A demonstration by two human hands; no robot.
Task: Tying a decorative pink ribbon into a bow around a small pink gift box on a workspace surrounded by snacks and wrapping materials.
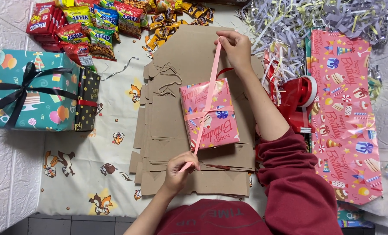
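Left hand (181, 167) pinching near end of pink ribbon (209, 98); pink wrapped box (210, 114) lying between both hands on flat cardboard (168, 113); right hand (235, 48) gripping far end. Ribbon's underside hidden beneath box; red tape dispenser (299, 102) partly behind forearm.

Home gift-wrapping spot, set up on the floor.

A cartoon-print cloth (94, 174) lies over pale tiles (11, 165); on it sit flattened cardboard boxes (168, 113), snack packets (89, 26), shredded paper (298, 21), a wrapping sheet (346, 113) and a teal wrapped gift (33, 95).
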